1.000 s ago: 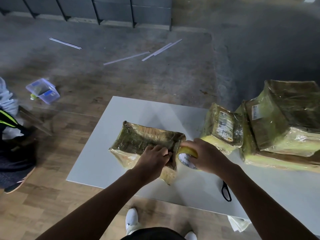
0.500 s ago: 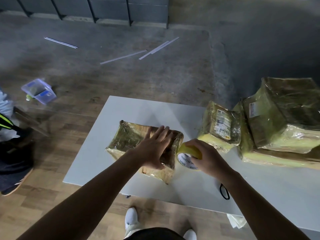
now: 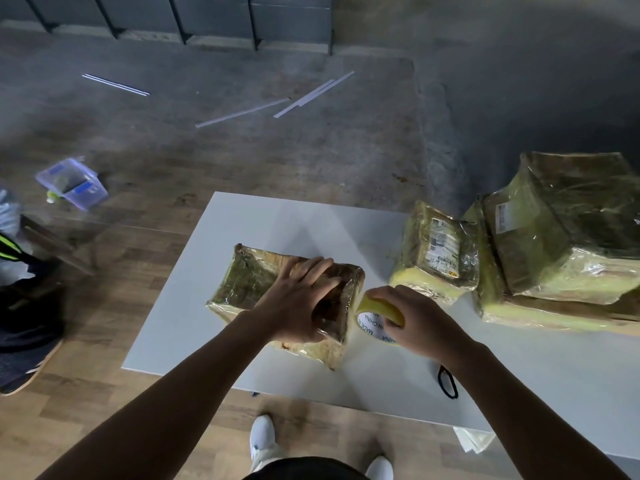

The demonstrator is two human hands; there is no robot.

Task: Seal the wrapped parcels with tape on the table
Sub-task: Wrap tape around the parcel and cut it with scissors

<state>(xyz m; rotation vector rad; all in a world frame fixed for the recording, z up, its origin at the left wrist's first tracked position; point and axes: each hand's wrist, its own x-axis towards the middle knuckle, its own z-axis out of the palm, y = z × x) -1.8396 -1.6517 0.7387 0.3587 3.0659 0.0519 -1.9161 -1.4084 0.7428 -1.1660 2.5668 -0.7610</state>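
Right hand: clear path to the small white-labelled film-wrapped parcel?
Likely yes: the small white-labelled parcel lies just beyond the right hand, only bare white table between, though it grips the yellow tape roll.

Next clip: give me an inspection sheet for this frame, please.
Surface: white table on wood flooring.
Job's things: parcel at centre; tape roll beside it; labelled parcel and stacked parcels at right.
Clutter: black loop near the front edge.
Hands: left hand presses flat on parcel; right hand grips tape roll.
Cables: nothing seen.
Surroundings: plastic box, white strips on floor.
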